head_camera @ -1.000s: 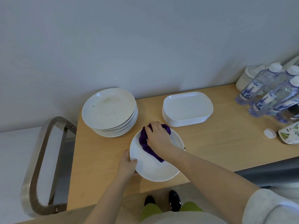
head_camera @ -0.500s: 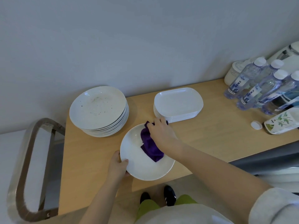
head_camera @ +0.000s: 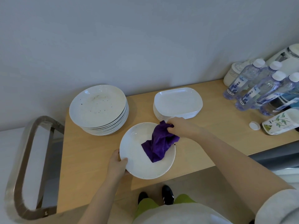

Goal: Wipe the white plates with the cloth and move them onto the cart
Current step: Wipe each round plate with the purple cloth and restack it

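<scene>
Your right hand (head_camera: 181, 129) pinches the purple cloth (head_camera: 159, 143) at the far right rim of the round plate (head_camera: 146, 151), fingers bunched tight on the fabric, the rest of the cloth draped down across the plate's middle. Your left hand (head_camera: 117, 163) grips the plate's near left edge, thumb over the rim, steadying it on the desk (head_camera: 90, 159). That plate sits at the front of the desk, just ahead of both stacks.

This looks like the wiping step, close to its finish: the surface that shows looks mostly clean, with a small dark speck beside the cloth at the right rim. Next, you'd want to sweep that rim, lift the cloth clear, then carry the plate left toward the cart, whose metal handle (head_camera: 24, 167) shows just off the desk's left end. The cart's shelf is hidden, so pick your landing spot once you see it.

Behind, the stack of round plates (head_camera: 98, 109) waits, its top one dotted with crumbs. The stack of oblong plates (head_camera: 178, 102) stands just beyond your right hand, so mind your knuckles there. Water bottles (head_camera: 258, 88), a loose white cap (head_camera: 254, 125) and a leaf-patterned packet (head_camera: 279, 122) crowd the far right, well apart from your path.
</scene>
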The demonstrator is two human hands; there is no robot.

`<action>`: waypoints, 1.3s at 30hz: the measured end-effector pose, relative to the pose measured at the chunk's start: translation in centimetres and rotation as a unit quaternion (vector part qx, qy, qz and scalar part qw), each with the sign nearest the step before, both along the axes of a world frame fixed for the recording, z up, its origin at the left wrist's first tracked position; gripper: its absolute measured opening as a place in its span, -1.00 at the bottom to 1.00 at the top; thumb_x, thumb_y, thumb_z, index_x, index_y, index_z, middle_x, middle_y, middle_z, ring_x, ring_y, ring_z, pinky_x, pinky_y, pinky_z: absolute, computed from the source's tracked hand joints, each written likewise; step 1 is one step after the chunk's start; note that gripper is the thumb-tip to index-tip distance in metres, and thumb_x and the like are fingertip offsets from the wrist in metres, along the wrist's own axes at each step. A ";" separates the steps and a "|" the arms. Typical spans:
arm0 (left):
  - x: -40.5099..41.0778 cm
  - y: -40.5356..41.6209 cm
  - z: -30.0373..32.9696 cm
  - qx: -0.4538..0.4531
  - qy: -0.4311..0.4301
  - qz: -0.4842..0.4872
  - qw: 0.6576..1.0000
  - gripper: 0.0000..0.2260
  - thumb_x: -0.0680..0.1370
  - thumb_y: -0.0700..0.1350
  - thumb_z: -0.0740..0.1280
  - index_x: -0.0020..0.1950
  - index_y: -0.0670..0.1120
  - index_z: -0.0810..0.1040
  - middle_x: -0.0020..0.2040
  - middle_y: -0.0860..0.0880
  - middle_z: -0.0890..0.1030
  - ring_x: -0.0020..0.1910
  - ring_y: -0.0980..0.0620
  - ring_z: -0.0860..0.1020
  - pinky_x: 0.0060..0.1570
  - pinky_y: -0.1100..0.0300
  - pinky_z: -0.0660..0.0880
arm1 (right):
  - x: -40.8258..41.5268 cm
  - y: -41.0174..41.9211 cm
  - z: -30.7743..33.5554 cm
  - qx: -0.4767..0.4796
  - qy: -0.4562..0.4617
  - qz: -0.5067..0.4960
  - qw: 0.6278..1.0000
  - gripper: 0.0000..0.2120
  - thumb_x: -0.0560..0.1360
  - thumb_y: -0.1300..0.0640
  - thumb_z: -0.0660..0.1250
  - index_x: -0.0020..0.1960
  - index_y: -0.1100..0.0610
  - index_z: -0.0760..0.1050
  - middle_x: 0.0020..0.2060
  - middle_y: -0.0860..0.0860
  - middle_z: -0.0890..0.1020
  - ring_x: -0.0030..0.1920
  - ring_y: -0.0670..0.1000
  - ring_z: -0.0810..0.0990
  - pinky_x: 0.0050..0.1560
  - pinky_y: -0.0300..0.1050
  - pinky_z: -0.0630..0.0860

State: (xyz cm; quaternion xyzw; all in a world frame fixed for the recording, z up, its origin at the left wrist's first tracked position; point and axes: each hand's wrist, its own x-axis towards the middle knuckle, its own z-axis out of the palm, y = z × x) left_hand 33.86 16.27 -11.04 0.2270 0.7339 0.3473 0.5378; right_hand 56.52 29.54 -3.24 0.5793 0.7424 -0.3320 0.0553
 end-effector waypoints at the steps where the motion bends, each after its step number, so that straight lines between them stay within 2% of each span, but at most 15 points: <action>1: 0.0 0.0 -0.1 0.000 0.001 0.000 1.000 -0.61 0.54 -0.32 0.24 0.34 -0.06 0.36 0.15 -0.07 0.48 0.09 -0.14 0.51 -0.32 0.08 0.57 | 0.2 -0.1 0.0 -0.011 0.002 -0.003 1.000 -0.84 0.50 0.22 0.20 -0.05 0.30 0.48 -0.22 0.11 0.53 -0.24 0.04 0.43 -0.34 -0.16 0.30; 3: 0.0 0.0 -0.1 -0.002 0.004 0.001 1.000 -0.62 0.54 -0.32 0.24 0.34 -0.07 0.36 0.17 -0.09 0.48 0.09 -0.15 0.50 -0.31 0.07 0.57 | 0.3 -0.6 -0.3 -0.027 0.016 -0.010 0.999 -0.88 0.51 0.16 0.23 -0.14 0.21 0.44 -0.28 0.05 0.50 -0.26 0.02 0.44 -0.35 -0.20 0.30; 5: 0.0 0.0 -0.2 -0.007 0.011 -0.001 1.000 -0.58 0.55 -0.31 0.24 0.39 -0.10 0.33 0.21 -0.10 0.46 0.10 -0.16 0.50 -0.28 0.04 0.59 | -0.1 -1.5 -1.0 -0.026 0.032 -0.027 0.999 -0.90 0.51 0.06 0.28 -0.06 0.08 0.44 -0.21 -0.04 0.51 -0.20 -0.02 0.49 -0.26 -0.23 0.38; 7: 0.0 0.1 -0.3 -0.015 0.018 -0.002 1.000 -0.54 0.55 -0.30 0.24 0.44 -0.10 0.29 0.28 -0.13 0.45 0.14 -0.19 0.49 -0.21 -0.02 0.61 | -1.0 -2.7 -2.2 0.007 -0.024 -0.026 0.999 -0.57 0.50 -0.08 0.30 0.25 0.13 0.36 0.03 0.04 0.50 0.03 0.06 0.50 0.01 -0.10 0.47; 8: 0.0 0.1 -0.3 -0.018 0.021 -0.002 1.000 -0.53 0.55 -0.30 0.24 0.45 -0.09 0.29 0.29 -0.13 0.44 0.15 -0.19 0.49 -0.19 -0.02 0.61 | -1.6 -3.3 -2.9 0.022 -0.069 -0.030 0.997 -0.43 0.49 -0.14 0.30 0.34 0.19 0.27 0.12 0.11 0.46 0.12 0.13 0.46 0.11 -0.04 0.44; 10: 0.0 0.1 -0.3 -0.019 0.023 0.001 1.000 -0.53 0.55 -0.30 0.24 0.45 -0.08 0.29 0.29 -0.13 0.45 0.14 -0.18 0.50 -0.20 -0.02 0.61 | -2.5 -4.4 -4.1 0.053 -0.108 -0.060 0.991 -0.34 0.49 -0.18 0.30 0.37 0.23 0.20 0.19 0.16 0.38 0.16 0.18 0.41 0.11 -0.08 0.38; 13: 0.2 0.1 -0.4 -0.010 0.031 0.011 0.999 -0.57 0.55 -0.30 0.24 0.40 -0.07 0.33 0.24 -0.10 0.46 0.14 -0.18 0.50 -0.11 -0.08 0.60 | -2.6 -5.7 -5.1 0.089 -0.095 -0.098 0.987 -0.42 0.51 -0.07 0.32 0.35 0.22 0.20 0.21 0.14 0.34 0.17 0.15 0.39 0.11 -0.12 0.35; 16: 0.5 0.0 -0.4 0.024 0.056 0.003 0.998 -0.69 0.54 -0.31 0.21 0.22 -0.02 0.40 0.09 -0.03 0.50 0.05 -0.11 0.51 -0.02 -0.09 0.57 | -1.7 -7.4 -5.7 0.099 -0.020 -0.148 0.984 -0.52 0.50 0.07 0.33 0.32 0.17 0.25 0.21 0.11 0.32 0.17 0.15 0.37 0.16 -0.09 0.37; 18: 0.5 -0.1 -0.4 0.036 0.065 -0.003 0.997 -0.69 0.54 -0.32 0.20 0.22 -0.02 0.42 0.05 -0.01 0.50 0.05 -0.10 0.51 0.03 -0.12 0.56 | -1.2 -8.3 -5.9 0.109 0.025 -0.167 0.980 -0.58 0.50 0.14 0.32 0.30 0.13 0.29 0.20 0.09 0.32 0.16 0.14 0.35 0.16 -0.05 0.40; 21: 0.6 -0.2 -0.3 0.043 0.064 -0.005 0.997 -0.67 0.54 -0.32 0.21 0.26 -0.04 0.42 0.04 0.02 0.49 0.07 -0.10 0.52 0.06 -0.15 0.55 | -0.9 -8.8 -6.3 0.168 -0.013 -0.114 0.979 -0.66 0.53 0.18 0.24 0.29 0.11 0.32 0.22 0.06 0.34 0.17 0.11 0.32 0.17 -0.08 0.39; 25: 0.7 -0.2 -0.3 0.043 0.060 0.003 0.997 -0.66 0.52 -0.33 0.21 0.22 -0.01 0.40 -0.05 0.11 0.47 0.03 -0.06 0.50 0.04 -0.08 0.55 | -0.8 -7.9 -6.3 0.234 -0.049 -0.052 0.970 -0.67 0.53 0.26 0.16 0.28 0.11 0.35 0.28 0.04 0.36 0.17 0.13 0.32 0.18 -0.09 0.35; 30: 0.7 -0.2 -0.2 0.044 0.055 -0.002 0.998 -0.68 0.52 -0.34 0.20 0.16 0.02 0.42 -0.06 0.09 0.51 0.00 -0.05 0.53 0.03 -0.11 0.56 | -1.6 -6.2 -6.1 0.249 -0.008 -0.054 0.967 -0.65 0.47 0.35 0.20 0.23 0.16 0.40 0.23 0.06 0.42 0.13 0.15 0.34 0.13 -0.06 0.37; 33: 0.7 -0.2 0.0 0.038 0.049 -0.004 0.998 -0.68 0.53 -0.33 0.18 0.15 0.05 0.40 -0.01 0.04 0.52 0.04 -0.10 0.53 0.04 -0.16 0.56 | -3.4 -4.9 -5.7 0.229 0.054 -0.080 0.969 -0.66 0.46 0.35 0.20 0.20 0.13 0.41 0.19 0.03 0.43 0.09 0.12 0.33 0.10 -0.13 0.33; 35: 0.7 -0.3 0.1 0.033 0.047 -0.004 0.998 -0.68 0.53 -0.33 0.18 0.15 0.05 0.40 -0.02 0.07 0.52 0.04 -0.10 0.54 0.03 -0.17 0.57 | -4.8 -3.7 -5.3 0.212 0.069 -0.072 0.972 -0.65 0.47 0.34 0.19 0.23 0.11 0.38 0.19 0.02 0.42 0.12 0.11 0.31 0.11 -0.16 0.30; 39: 0.6 -0.3 0.4 0.022 0.047 -0.003 0.999 -0.67 0.53 -0.31 0.18 0.22 0.01 0.42 -0.03 0.08 0.52 0.04 -0.09 0.54 -0.03 -0.15 0.59 | -7.6 -2.3 -5.2 0.198 0.063 -0.018 0.978 -0.61 0.49 0.33 0.19 0.29 0.12 0.33 0.27 0.02 0.37 0.24 0.11 0.27 0.19 -0.10 0.34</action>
